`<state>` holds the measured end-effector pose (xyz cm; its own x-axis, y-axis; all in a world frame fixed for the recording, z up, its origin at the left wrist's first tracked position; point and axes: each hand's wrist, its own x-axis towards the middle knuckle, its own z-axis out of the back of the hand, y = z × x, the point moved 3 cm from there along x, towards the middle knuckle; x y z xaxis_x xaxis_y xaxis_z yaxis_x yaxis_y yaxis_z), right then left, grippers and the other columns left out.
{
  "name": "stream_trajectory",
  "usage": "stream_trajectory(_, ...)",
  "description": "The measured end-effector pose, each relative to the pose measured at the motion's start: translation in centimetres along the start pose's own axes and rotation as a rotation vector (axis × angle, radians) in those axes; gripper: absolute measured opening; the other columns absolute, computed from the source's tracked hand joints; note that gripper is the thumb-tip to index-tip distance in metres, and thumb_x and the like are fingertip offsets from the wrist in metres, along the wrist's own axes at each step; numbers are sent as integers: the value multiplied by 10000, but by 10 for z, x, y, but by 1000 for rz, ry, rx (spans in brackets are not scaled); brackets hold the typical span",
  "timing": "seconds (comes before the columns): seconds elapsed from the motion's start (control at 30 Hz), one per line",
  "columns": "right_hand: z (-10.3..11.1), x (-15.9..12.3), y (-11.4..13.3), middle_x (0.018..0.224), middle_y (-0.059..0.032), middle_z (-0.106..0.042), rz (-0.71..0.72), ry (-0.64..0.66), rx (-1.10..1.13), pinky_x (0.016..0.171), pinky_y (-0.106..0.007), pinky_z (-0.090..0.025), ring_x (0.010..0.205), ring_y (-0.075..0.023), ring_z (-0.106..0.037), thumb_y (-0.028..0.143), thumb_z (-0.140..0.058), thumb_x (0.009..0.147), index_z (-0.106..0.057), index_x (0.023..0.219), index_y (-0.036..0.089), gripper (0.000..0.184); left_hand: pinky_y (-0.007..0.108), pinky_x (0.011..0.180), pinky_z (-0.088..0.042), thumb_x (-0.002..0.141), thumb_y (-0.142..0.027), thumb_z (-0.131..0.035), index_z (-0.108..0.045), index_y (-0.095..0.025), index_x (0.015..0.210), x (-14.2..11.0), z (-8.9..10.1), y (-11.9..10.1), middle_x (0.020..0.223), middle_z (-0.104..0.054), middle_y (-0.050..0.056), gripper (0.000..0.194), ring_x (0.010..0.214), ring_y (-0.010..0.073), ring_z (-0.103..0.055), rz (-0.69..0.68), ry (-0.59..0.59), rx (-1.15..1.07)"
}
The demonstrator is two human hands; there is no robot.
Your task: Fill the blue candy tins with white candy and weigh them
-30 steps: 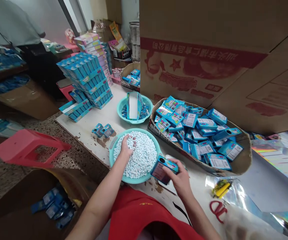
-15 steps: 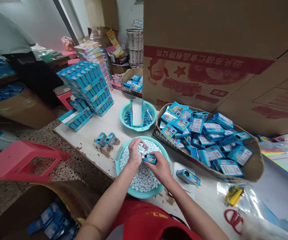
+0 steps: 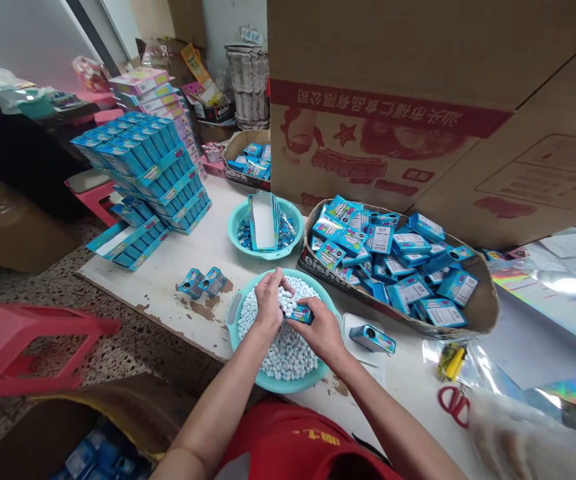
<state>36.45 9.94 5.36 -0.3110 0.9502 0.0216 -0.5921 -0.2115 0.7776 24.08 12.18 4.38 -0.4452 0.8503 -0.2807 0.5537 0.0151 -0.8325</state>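
Small white candies fill a turquoise basin at the table's front edge. Over it, my left hand is cupped around a heap of the candies, its fingers curled. My right hand grips a small blue candy box, tilted with its end toward the left palm. The candies lie against that end of the box, so its opening is hidden. Another blue box lies on a small white scale right of the basin. Two more small boxes stand to the left on the table.
A cardboard tray of blue boxes lies behind right, before a large carton. Behind the basin, a second turquoise bowl holds flat cartons. Stacked blue display packs stand left; red scissors lie right.
Candies have shifted from the left palm toward the end of the box, now covering it. Both hands stay over the basin. The camera view has turned slightly, moving the surroundings leftward.
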Motion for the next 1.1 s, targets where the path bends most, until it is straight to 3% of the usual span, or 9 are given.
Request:
stream_trajectory(0.17, 3, 1, -5, 958, -52, -658, -18, -22, 12, 781, -349, -457, 900, -239, -615, 271, -713, 677, -605, 940, 205, 291, 232, 468, -396, 676, -499, -685, -507, -163, 568, 1, -6, 4, 528, -518, -27, 395, 442, 97, -512, 57, 1, 11)
stream_trajectory(0.47, 20, 3, -13, 911, -45, -653, -24, -117, 28, 754, -344, -458, 873, -237, -613, 302, -702, 685, -609, 922, 214, 270, 230, 462, -408, 709, -556, -637, -534, -153, 566, 1, -26, 10, 527, -552, -4, 440, 442, 109, -540, -13, 16, 85)
stream_trajectory(0.63, 16, 8, -20, 924, -49, -664, -17, -75, 43, 761, -352, -460, 884, -242, -615, 299, -698, 684, -611, 920, 213, 266, 238, 484, -429, 694, -551, -652, -529, -155, 560, 2, -23, 12, 519, -540, -14, 436, 443, 109, -542, -18, -35, 78)
stream_trajectory(1.1, 23, 6, -15, 942, -58, -658, 22, -20, 168, 789, -356, -462, 899, -237, -612, 273, -704, 715, -618, 943, 206, 253, 256, 532, -446, 773, -444, -613, -509, -166, 494, -22, -34, 2, 498, -534, -3, 408, 495, 122, -554, -83, 20, 89)
